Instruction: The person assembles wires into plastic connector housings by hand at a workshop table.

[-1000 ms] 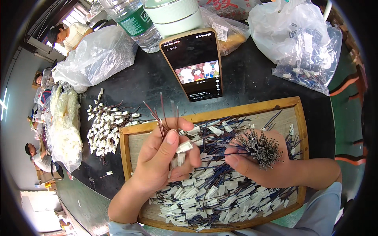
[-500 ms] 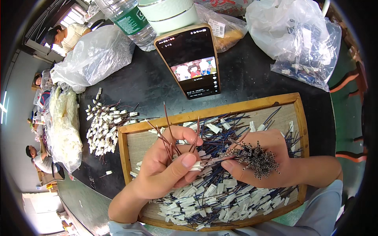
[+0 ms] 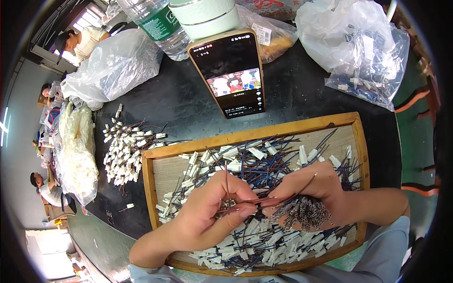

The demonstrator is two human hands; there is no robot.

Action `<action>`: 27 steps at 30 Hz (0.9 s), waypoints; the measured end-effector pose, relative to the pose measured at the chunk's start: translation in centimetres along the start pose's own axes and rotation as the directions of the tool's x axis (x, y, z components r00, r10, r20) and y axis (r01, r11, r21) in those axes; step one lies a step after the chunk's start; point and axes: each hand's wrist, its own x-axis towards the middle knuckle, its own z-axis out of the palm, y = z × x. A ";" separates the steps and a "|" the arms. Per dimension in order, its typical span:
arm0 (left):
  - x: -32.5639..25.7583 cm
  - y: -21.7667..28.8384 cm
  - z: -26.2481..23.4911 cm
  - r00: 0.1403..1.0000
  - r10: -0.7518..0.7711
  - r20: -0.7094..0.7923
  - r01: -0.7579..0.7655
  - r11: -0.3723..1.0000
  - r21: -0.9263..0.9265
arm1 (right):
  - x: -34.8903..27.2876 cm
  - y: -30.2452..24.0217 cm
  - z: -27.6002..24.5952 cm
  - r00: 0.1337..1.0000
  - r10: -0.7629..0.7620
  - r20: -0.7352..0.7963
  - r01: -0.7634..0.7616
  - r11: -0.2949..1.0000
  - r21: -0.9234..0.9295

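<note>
My left hand (image 3: 200,217) is closed, with thumb and forefinger pinching a few thin brown wires (image 3: 227,184). A small connector end shows inside its curled fingers. My right hand (image 3: 328,186) is closed around a thick bundle of thin dark tubes (image 3: 304,213), their hollow ends facing up. Brown wires span the short gap between the fingertips of both hands, and one stands out above the bundle. Beneath the hands, a wooden-rimmed tray (image 3: 255,134) holds many white connectors (image 3: 283,245) with blue and brown wires.
Left of the tray lies a heap of white connectors with brown wires (image 3: 125,146). A phone (image 3: 231,75) leans against a pale green container (image 3: 205,19), beside a water bottle (image 3: 163,28). Plastic bags (image 3: 118,68) line the table's far side. Other people (image 3: 87,42) sit at the left.
Both hands have closed in toward each other. The left fingers have curled over the wires, which stood fanned upward before. The right hand has tipped its bundle slightly lower.
</note>
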 end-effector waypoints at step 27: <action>3.1 -1.0 -2.1 0.799 -0.489 -0.349 -0.056 0.518 -0.853 | 0.9 -1.3 0.8 0.844 0.521 -0.126 -0.424 0.792 0.439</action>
